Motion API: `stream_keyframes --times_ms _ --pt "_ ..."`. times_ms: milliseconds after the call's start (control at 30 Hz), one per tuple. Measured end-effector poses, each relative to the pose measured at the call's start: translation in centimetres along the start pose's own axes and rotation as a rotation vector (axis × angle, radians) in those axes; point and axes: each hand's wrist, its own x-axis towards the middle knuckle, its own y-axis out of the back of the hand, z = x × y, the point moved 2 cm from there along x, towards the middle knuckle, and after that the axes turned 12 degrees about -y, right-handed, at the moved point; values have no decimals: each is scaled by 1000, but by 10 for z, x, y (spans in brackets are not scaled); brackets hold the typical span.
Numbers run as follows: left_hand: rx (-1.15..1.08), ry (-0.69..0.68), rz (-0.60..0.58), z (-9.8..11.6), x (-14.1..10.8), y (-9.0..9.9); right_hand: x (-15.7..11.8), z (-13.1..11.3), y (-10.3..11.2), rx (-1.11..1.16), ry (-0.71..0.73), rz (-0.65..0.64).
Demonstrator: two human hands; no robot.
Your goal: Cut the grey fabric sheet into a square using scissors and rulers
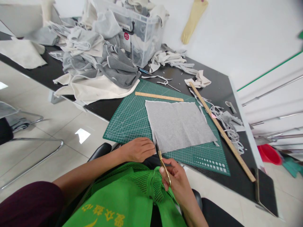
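Observation:
A rectangular piece of grey fabric [181, 124] lies flat on a green cutting mat [125, 119], its near left corner at the mat's front edge. My right hand [175, 178] is closed around the gold handles of a pair of scissors [163, 165]. The scissors' blades point away from me, along the left edge of the fabric, where a narrow strip runs. At that same corner, left of the blades, my left hand [139, 149] has its fingers closed on the fabric's edge; the fingertips are partly hidden.
A short wooden ruler [159, 96] lies behind the fabric, a long one [222, 132] to the right. Heaped cloth [87, 60] and a clear plastic bin [142, 41] stand at the back left. Fabric scraps [228, 121] lie along the right side of the black table [213, 71].

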Motion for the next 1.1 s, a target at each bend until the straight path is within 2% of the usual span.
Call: stream_keyframes --times_ms 167,333,400,567,700,1100 --pt "95 130 -1 -2 3 3 -1 1 -1 34 -4 2" --pt "69 372 1 -12 5 4 -1 1 0 130 -19 -27" --pt "72 422 -6 -14 5 3 -1 2 1 155 -30 -29" --pt "52 273 -64 -12 3 -1 0 3 1 160 -43 -18" --pt "69 188 -58 -9 0 -4 2 1 1 141 -42 -5" --pt "133 112 -17 -6 -4 -2 18 -16 -9 110 14 4"
